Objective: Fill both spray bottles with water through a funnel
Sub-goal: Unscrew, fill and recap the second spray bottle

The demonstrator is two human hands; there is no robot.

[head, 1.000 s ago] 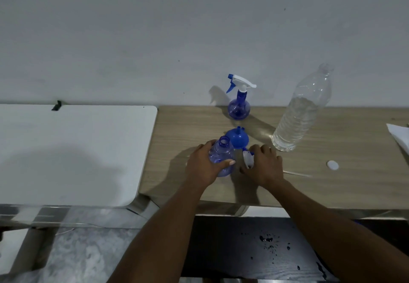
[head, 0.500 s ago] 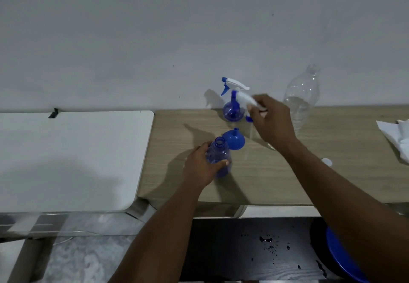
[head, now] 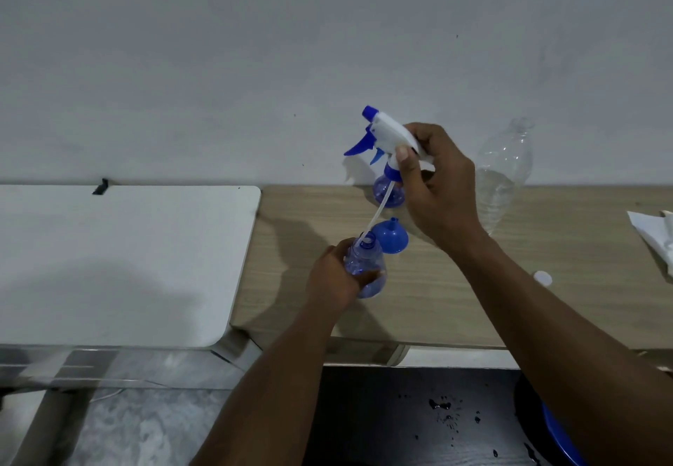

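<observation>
Left hand (head: 333, 276) wraps the open spray bottle (head: 364, 265) low on its body, fingers curled round it. The bottle stands upright on the desk (head: 473, 301) toward the front edge, neck up and uncapped.

Right hand (head: 437, 188) pinches the white sprayer head (head: 389, 134) at its collar, raised above the desk. Nozzle points left. Dip tube (head: 378, 210) slants down-left, its tip at the bottle's mouth. Half a second ago this hand was lower, near the back edge, with the tube clear of the neck.

Blue funnel (head: 390, 238) sits inverted, spout up, just behind the held bottle. Second spray bottle (head: 393, 199) stands at the back edge, clear water bottle (head: 504, 174) to its right. White cap (head: 542, 278) lies loose nearer the front.
</observation>
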